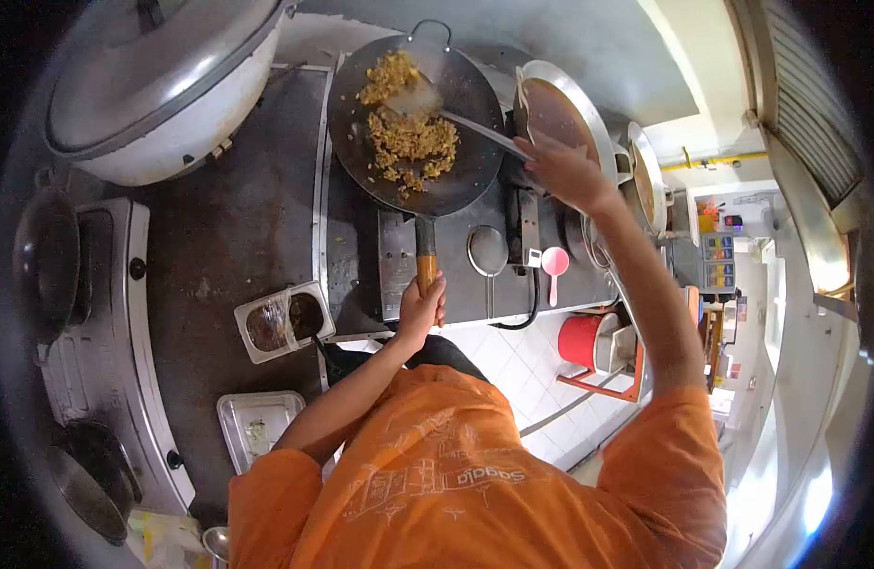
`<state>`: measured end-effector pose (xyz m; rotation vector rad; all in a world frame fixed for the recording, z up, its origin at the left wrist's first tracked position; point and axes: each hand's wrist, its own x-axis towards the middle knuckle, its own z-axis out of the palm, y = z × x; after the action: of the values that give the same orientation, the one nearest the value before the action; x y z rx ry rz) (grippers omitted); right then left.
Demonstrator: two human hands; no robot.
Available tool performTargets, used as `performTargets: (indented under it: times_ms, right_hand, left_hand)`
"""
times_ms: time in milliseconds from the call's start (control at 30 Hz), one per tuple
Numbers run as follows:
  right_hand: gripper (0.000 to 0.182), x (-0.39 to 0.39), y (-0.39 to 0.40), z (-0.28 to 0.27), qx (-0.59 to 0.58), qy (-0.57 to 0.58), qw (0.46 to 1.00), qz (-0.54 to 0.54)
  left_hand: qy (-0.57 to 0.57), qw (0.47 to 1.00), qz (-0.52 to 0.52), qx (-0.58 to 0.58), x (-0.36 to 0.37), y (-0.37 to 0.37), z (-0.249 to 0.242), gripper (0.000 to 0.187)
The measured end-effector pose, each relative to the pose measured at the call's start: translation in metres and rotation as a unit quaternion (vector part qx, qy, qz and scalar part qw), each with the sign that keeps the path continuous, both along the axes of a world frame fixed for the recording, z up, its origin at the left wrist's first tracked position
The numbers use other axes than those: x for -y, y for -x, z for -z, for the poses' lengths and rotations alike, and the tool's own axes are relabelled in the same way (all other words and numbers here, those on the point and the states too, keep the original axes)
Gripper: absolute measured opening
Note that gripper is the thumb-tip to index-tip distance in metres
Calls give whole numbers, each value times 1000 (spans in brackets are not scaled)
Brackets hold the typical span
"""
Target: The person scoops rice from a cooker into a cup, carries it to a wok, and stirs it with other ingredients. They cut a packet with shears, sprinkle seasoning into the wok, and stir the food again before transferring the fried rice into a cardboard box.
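A dark wok (475,180) on the stove holds browned, grainy food (413,142), which looks like fried rice, in its left and middle part. My left hand (421,308) is wrapped round the wok's wooden handle (427,270) at the near side. From the right, my right hand (565,175) grips the metal handle of a ladle (484,131), blurred at the fingers. The head of that ladle lies among the food, partly veiled by steam.
Right of the wok stand large pots (562,109). A strainer (487,250) and a pink scoop (555,261) lie nearer. At left are a big lidded pot (172,95), a sauce container (252,327), a metal tray (230,417) and a second stove (124,313).
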<state>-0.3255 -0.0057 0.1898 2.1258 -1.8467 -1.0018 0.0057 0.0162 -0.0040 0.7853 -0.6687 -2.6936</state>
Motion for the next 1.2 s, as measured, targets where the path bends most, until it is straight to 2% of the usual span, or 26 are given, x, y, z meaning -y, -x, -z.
performTargets:
  times_ms: [33, 100, 133, 167, 200, 233, 267, 300, 367, 400, 433, 467, 500, 633, 700, 733, 767, 867, 933, 1000, 1033, 1067, 1100, 1133, 1167, 1200]
  right_hand:
    - [49, -6, -9, -12, 0, -1, 1000, 1]
    - [50, -23, -29, -38, -126, -38, 962, -239]
    - [47, -47, 4, 9, -18, -126, 991, 49]
    - [47, -32, -2, 11, -19, -119, 992, 45]
    - [48, -16, -21, 9, -187, -142, 964, -126]
    - [48, 1, -44, 2, -344, -158, 879, -289]
    - [52, 23, -74, -30, -102, -61, 987, 104]
    - [52, 16, -50, -36, -102, -62, 987, 106]
    - [55, 7, 14, -49, 100, -99, 989, -39]
    - [60, 11, -31, -81, -248, -261, 879, -313]
    - [60, -1, -44, -78, -250, -260, 878, -315]
    - [59, -11, -51, -70, -70, -207, 974, -54]
    - [58, -17, -49, -57, 120, -128, 961, 212]
    - [44, 21, 2, -25, 99, -58, 993, 26]
    - [39, 42, 105, -14, 78, -18, 989, -123]
    - [39, 38, 90, -92, 77, -19, 989, -126]
    - [35, 62, -11, -131, 32, -90, 990, 108]
    - [39, 57, -89, -195, -4, -221, 913, 344]
    - [44, 25, -58, -175, 91, -222, 874, 423]
    - [49, -35, 41, -89, 184, -233, 945, -138]
    - [55, -51, 1, -54, 271, -139, 948, 93]
    - [53, -20, -123, -85, 248, -151, 862, 414]
    - [46, -66, -51, 20, 265, -89, 960, -19]
    - [42, -66, -100, 34, 352, 48, 924, 140]
    - [38, -52, -163, 52, 423, 182, 839, 291]
    - [35, -39, -182, 64, 521, 188, 711, 433]
  left_hand:
    - [-3, 1000, 2, 2, -1, -1, 2, 40]
    - [-11, 1000, 7, 5, 0, -3, 3, 39]
    - [-17, 1000, 9, 8, 1, -1, 3, 38]
    - [-10, 1000, 5, 7, 6, 0, 5, 38]
    - [-10, 1000, 5, 3, 2, 1, 5, 39]
    - [-10, 1000, 4, 0, -2, 0, 5, 39]
    - [1, 1000, 4, 8, -1, 1, 4, 34]
    - [0, 1000, 6, 9, -1, -1, 3, 34]
    - [3, 1000, 10, 16, 3, -4, 3, 32]
    - [11, 1000, 7, 12, 4, -4, 3, 30]
    - [11, 1000, 4, 10, 5, -4, 2, 30]
    - [4, 1000, 3, 7, 4, -4, 1, 28]
    - [1, 1000, 2, 4, 5, -4, -1, 27]
    - [15, 1000, -1, 13, 3, -3, -1, 24]
    - [24, 1000, 0, 16, 4, -6, 1, 23]
    - [31, 999, -1, 17, 6, -6, 1, 22]
    - [31, 999, -5, 15, 7, -5, -1, 22]
    - [32, 999, -8, 19, 8, -7, -3, 23]
    - [20, 1000, -5, 18, 4, -6, 3, 25]
    - [16, 1000, -12, 13, 3, -6, 0, 27]
    - [17, 1000, -18, 8, 4, -6, -1, 29]
    - [18, 1000, -23, 9, 5, -6, 0, 29]
    - [19, 1000, -21, 9, 5, -6, -1, 28]
    - [21, 1000, -17, 9, 4, -7, -1, 28]
    - [24, 999, -17, 12, 6, -6, -2, 28]
    - [20, 1000, -14, 18, 7, -6, -1, 27]
